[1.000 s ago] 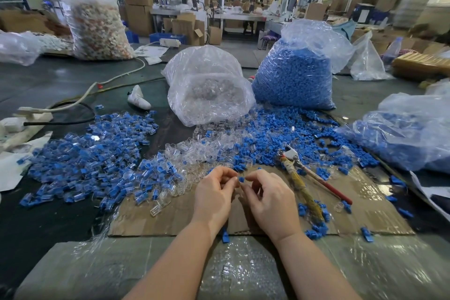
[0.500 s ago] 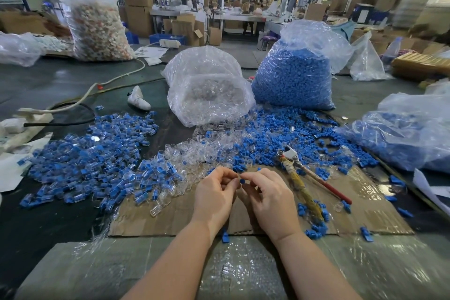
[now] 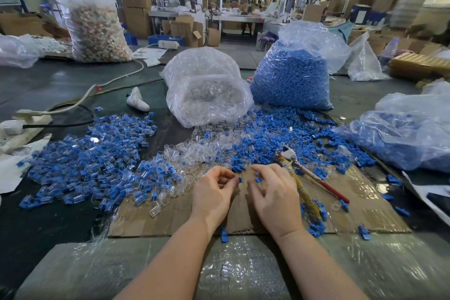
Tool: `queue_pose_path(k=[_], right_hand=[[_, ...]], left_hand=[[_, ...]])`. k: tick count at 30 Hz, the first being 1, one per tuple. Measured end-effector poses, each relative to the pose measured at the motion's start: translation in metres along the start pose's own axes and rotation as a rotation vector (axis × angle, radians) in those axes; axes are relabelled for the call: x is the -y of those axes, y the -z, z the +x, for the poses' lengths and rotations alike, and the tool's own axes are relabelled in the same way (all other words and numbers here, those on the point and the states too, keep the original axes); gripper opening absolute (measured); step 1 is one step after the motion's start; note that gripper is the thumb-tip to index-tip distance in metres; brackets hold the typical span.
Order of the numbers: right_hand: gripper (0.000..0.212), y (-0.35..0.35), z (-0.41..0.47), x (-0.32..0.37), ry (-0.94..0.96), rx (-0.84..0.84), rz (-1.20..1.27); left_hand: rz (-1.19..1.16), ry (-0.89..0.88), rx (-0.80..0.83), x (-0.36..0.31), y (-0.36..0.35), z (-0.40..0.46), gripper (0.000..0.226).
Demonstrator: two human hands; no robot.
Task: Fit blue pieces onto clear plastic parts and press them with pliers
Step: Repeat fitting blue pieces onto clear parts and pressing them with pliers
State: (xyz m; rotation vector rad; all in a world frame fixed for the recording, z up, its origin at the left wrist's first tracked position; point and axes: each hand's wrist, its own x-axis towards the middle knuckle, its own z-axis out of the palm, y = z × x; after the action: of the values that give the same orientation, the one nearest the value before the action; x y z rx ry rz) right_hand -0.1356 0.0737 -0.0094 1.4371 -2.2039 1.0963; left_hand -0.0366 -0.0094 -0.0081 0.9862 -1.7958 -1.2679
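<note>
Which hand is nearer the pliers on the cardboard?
Right. The right hand hovers just left of the pliers, almost beside their yellow-wrapped handle. The left hand is farther left, beyond the right hand.

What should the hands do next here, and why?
Probably bring the hands back together and seat the blue piece at the left hand's fingertips. The right hand also has a blue bit at its fingertips, and the pliers lie untouched on the cardboard.
</note>
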Motion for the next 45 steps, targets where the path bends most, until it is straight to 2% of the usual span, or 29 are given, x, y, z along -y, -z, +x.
queue_pose_path(k=[2, 4, 7, 11, 15, 19, 23, 25, 28, 32, 40, 45], right_hand=[[0.030, 0.004, 0.002, -0.003, -0.114, -0.036, -0.110], [0.041, 0.010, 0.007, -0.007, -0.279, 0.007, -0.267], [0.064, 0.024, 0.014, -0.022, -0.541, 0.238, -0.529], [0.079, 0.035, 0.015, -0.039, -0.697, 0.492, -0.610], [0.076, 0.040, 0.016, -0.039, -0.674, 0.497, -0.632], [0.049, 0.044, 0.020, -0.029, -0.561, 0.395, -0.651], [0.038, 0.049, 0.024, -0.015, -0.436, 0.371, -0.570], [0.032, 0.049, 0.026, -0.006, -0.398, 0.420, -0.409], [0.029, 0.048, 0.029, 0.007, -0.428, 0.598, -0.172], [0.029, 0.051, 0.029, 0.018, -0.458, 0.700, -0.001], [0.026, 0.061, 0.032, 0.027, -0.488, 0.812, 0.159], [0.023, 0.064, 0.034, 0.032, -0.455, 0.840, 0.160]], left_hand=[[-0.006, 0.014, -0.003, 0.000, 0.001, 0.000, 0.011], [-0.025, 0.033, 0.004, -0.001, 0.002, 0.001, 0.007], [-0.069, 0.074, 0.019, -0.003, 0.003, 0.002, 0.006], [-0.115, 0.111, 0.025, -0.005, 0.004, 0.003, 0.006], [-0.216, 0.174, 0.021, -0.008, 0.004, 0.005, 0.007], [-0.325, 0.237, 0.017, -0.007, 0.003, 0.007, 0.007], [-0.445, 0.300, 0.013, -0.005, 0.005, 0.012, 0.006], [-0.473, 0.315, 0.015, -0.004, 0.007, 0.014, 0.005], [-0.485, 0.331, -0.001, -0.004, 0.006, 0.016, 0.002], [-0.464, 0.335, -0.014, -0.003, 0.004, 0.018, 0.002], [-0.495, 0.371, -0.027, -0.008, 0.006, 0.020, 0.002], [-0.507, 0.385, -0.025, -0.008, 0.006, 0.021, 0.002]])
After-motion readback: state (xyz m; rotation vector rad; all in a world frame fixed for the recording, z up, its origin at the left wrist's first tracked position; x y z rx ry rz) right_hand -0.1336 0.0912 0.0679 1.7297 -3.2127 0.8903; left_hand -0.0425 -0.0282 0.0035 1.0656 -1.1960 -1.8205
